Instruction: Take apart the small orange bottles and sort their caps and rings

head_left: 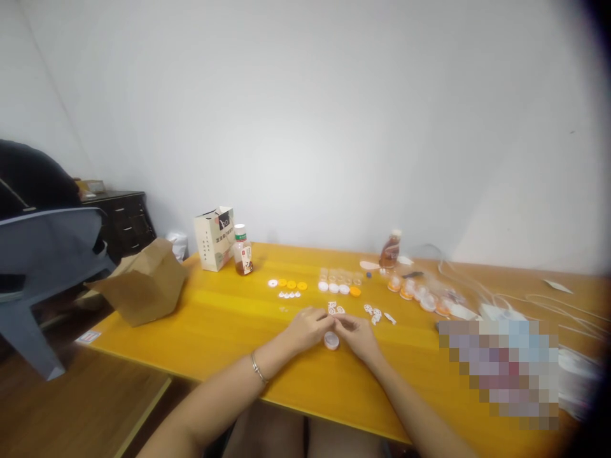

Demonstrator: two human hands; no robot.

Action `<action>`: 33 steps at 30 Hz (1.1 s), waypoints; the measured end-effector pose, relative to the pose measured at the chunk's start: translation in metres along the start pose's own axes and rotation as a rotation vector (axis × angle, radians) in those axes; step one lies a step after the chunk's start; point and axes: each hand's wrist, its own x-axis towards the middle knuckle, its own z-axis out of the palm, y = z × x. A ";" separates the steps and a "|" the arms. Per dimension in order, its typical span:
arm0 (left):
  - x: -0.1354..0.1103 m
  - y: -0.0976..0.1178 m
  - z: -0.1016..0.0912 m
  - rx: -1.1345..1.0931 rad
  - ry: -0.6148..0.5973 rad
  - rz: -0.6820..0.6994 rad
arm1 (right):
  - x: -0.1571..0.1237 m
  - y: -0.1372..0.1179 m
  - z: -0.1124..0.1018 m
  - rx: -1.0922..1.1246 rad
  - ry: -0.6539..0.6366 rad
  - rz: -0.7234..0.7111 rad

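My left hand (310,328) and my right hand (356,334) meet over the tabletop, fingertips pinched close together. Whatever lies between the fingers is too small or hidden to name. Just below them sits a small round container (331,341) with a pale rim and an orange edge. Small white cut-out pieces (335,308) lie just beyond the fingertips, and more white pieces (376,313) lie to the right. Farther back are a row of yellow discs (291,285) with a white one at its end, several small white pieces (289,294), and white caps (333,288) beside a yellow one.
A brown paper bag (143,283) stands on the table's left side. Behind are a printed carton bag (214,238), a drink bottle (243,251) and another bottle (390,249). Orange and white round containers (420,296) and cables clutter the right. A person in black (33,175) is at far left.
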 end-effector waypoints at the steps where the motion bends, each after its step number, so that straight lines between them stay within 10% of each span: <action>1: 0.000 0.000 0.000 -0.003 -0.002 0.001 | 0.000 0.000 0.000 0.003 0.001 -0.001; 33: 0.003 0.001 -0.014 -0.447 0.021 -0.175 | 0.009 0.016 -0.001 0.297 -0.058 0.062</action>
